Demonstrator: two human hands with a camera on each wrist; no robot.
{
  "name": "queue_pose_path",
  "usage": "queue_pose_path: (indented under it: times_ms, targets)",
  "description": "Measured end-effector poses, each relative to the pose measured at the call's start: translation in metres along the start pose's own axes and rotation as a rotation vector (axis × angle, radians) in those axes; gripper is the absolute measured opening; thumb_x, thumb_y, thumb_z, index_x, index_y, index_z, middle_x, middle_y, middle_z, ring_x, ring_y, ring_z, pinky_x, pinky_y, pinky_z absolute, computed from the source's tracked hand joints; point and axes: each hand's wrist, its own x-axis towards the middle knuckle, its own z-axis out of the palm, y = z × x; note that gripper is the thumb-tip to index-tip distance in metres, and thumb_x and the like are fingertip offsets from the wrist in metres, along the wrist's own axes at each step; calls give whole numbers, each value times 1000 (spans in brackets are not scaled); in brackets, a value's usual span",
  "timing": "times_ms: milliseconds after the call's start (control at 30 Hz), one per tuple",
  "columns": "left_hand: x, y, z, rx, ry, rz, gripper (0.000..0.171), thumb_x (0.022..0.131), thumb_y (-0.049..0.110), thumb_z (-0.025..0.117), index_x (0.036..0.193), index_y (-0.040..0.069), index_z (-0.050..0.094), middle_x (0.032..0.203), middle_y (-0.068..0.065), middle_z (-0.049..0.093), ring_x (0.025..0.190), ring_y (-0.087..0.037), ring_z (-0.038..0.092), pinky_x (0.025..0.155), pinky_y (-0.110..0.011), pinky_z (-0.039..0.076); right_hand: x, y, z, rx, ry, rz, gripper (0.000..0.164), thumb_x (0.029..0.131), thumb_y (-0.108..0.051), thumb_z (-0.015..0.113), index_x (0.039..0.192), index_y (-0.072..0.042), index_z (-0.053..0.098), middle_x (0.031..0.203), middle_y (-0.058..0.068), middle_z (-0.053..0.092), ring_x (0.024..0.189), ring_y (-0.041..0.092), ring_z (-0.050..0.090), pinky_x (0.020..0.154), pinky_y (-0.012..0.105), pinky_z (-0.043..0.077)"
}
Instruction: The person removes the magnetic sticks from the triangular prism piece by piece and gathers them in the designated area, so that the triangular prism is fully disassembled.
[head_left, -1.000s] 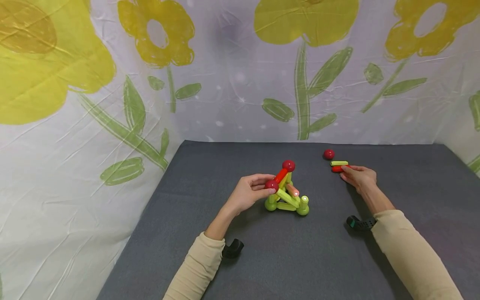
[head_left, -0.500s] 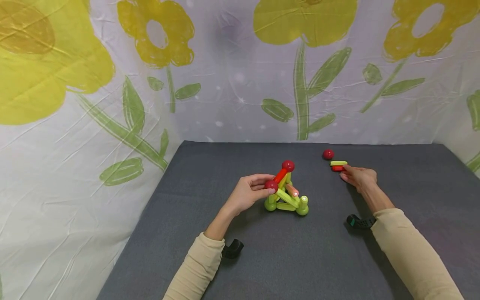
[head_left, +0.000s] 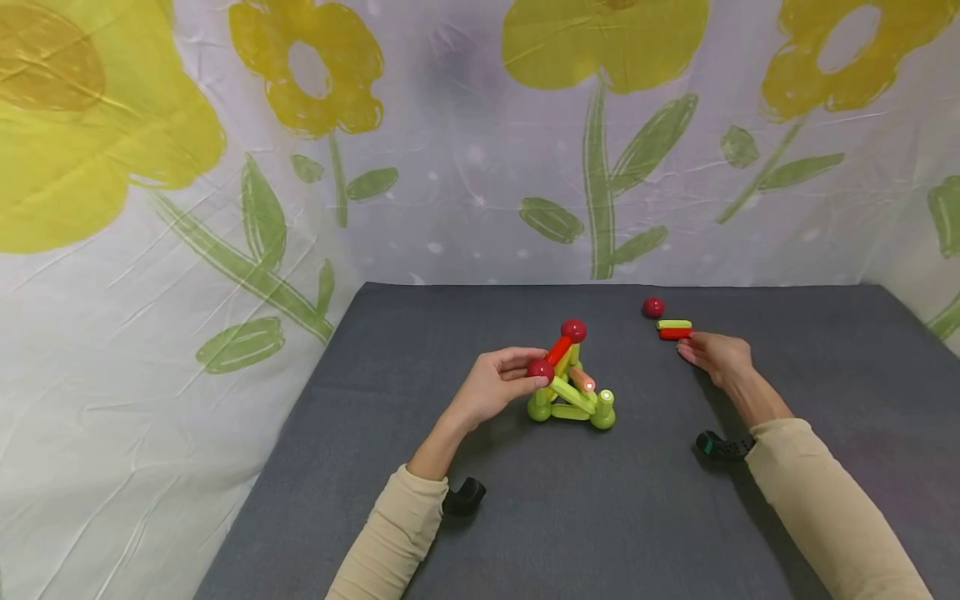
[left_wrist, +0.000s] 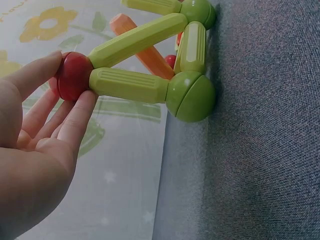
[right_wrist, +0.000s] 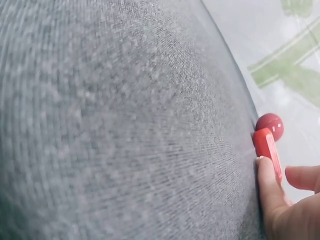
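In the head view my left hand [head_left: 497,385] pinches a red ball [head_left: 540,370] at an upper corner of a frame of rods and balls. The left wrist view shows thumb and fingers on opposite sides of that red ball [left_wrist: 75,76], with yellow-green rods [left_wrist: 132,85] running from it to green balls [left_wrist: 191,96] on the table. A red rod [head_left: 558,351] joins it to another red ball [head_left: 573,331]. My right hand [head_left: 720,357] has its fingertips at the end of a loose red rod [head_left: 676,333]; in the right wrist view thumb and finger stand apart beside this rod [right_wrist: 267,150].
A yellow-green rod [head_left: 673,324] lies alongside the loose red one, and a red ball [head_left: 653,307] sits behind them near the table's back edge. An orange rod [head_left: 582,380] slants within the frame. Dark wrist straps [head_left: 722,447] hang at both forearms.
The fingertips of my right hand have slid back to the right end of the loose red rod, which now lies straighter beside the yellow-green rod. My left hand keeps its hold.
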Motion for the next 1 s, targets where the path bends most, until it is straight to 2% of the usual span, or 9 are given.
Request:
queue_pose_path:
  times_ms: [133, 233, 367, 467, 567, 700, 833, 1000]
  targets:
    - [0, -1, 0, -1, 0, 6, 41, 87, 0, 69, 127, -5, 58, 124, -19, 59, 111, -31, 59, 87, -33, 50, -6, 3, 2, -15, 5, -63, 52, 97, -5, 51, 144, 4, 31, 69, 0, 62, 64, 10, 66, 70, 25, 55]
    - [0, -2, 0, -3, -4, 10, 41, 87, 0, 69, 127, -5, 58, 124, -19, 58, 111, -30, 59, 87, -33, 51, -12, 4, 4, -11, -31, -111, 42, 97, -11, 54, 136, 0, 41, 72, 0, 63, 65, 11, 66, 68, 25, 55]
    - [0, -2, 0, -4, -6, 16, 41, 87, 0, 68, 127, -5, 58, 124, -19, 58, 111, -30, 59, 87, -33, 51, -19, 4, 8, -33, -183, -171, 28, 95, -21, 60, 116, -8, 48, 80, -1, 67, 72, 11, 67, 71, 24, 55]
    - [0, 0, 0, -4, -7, 16, 41, 87, 0, 68, 127, -5, 57, 124, -19, 58, 111, -30, 59, 87, -33, 51, -23, 6, 13, -93, -326, -235, 24, 95, -23, 60, 111, -8, 50, 87, -1, 67, 80, 10, 66, 76, 24, 54]
    - [0, 1, -1, -3, -7, 15, 42, 87, 0, 68, 127, -5, 57, 125, -19, 58, 111, -30, 59, 87, -33, 51, -25, 11, 18, -166, -473, -308, 22, 97, -18, 57, 114, -7, 51, 96, 0, 66, 89, 11, 64, 82, 25, 52]
    - [-1, 1, -1, -1, -4, 11, 42, 87, 0, 68, 127, -5, 57, 125, -19, 58, 112, -30, 58, 87, -33, 50, -25, 19, 26, -246, -624, -368, 30, 98, -9, 56, 125, 0, 47, 110, 4, 61, 102, 12, 61, 93, 30, 46]
    - [-1, 1, -1, 5, -2, 4, 41, 87, 1, 69, 127, -5, 58, 125, -19, 58, 112, -31, 58, 88, -33, 50, -28, 28, 32, -340, -702, -393, 47, 96, -5, 58, 135, 10, 36, 122, 10, 59, 111, 15, 58, 97, 34, 43]
    - [-1, 1, -1, 9, -2, 6, 42, 87, 2, 69, 127, -5, 57, 125, -19, 58, 113, -33, 57, 88, -33, 50, -35, 38, 42, -439, -781, -439, 52, 94, -3, 60, 137, 12, 34, 131, 21, 53, 115, 19, 56, 94, 32, 46]
